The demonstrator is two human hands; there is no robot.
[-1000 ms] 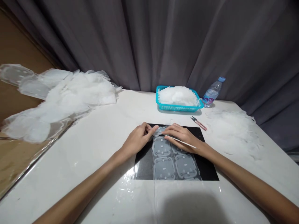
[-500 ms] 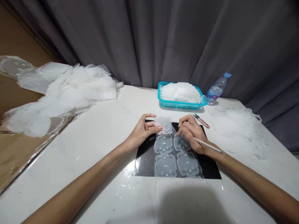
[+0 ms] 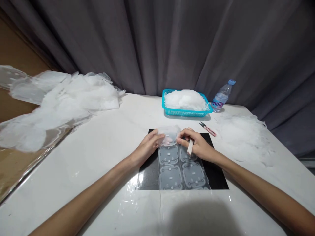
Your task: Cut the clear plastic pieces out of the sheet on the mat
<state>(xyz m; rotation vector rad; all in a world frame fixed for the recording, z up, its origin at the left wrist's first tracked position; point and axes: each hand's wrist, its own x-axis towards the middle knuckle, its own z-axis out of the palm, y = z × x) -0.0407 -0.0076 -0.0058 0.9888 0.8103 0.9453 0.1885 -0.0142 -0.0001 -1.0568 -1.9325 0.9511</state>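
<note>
A translucent plastic sheet (image 3: 171, 176) moulded into rounded-square pieces lies in two columns over a black mat (image 3: 218, 177). My left hand (image 3: 150, 144) pinches the far end of the left column, thumb on top, and that end is lifted and bent. Between the fingers of my right hand (image 3: 194, 142) is a slim white stick-like tool (image 3: 190, 147), its near end pointing towards me; its exact kind is unclear. The right thumb and forefinger are closed at the right edge of the raised piece. Whatever the fingertips pinch there is too small to tell.
Behind the mat stands a blue basket (image 3: 187, 113) heaped with white translucent pieces, beside a water bottle (image 3: 221, 98). Pink-handled thread snips (image 3: 208, 129) lie near a loose pile (image 3: 241, 137) of translucent scraps. A large heap of translucent sheets (image 3: 78, 95) covers the back left.
My right hand has moved left to the raised piece, and the tool in it has swung to point towards me. My left hand has closed more on the sheet. The view has shifted slightly.
</note>
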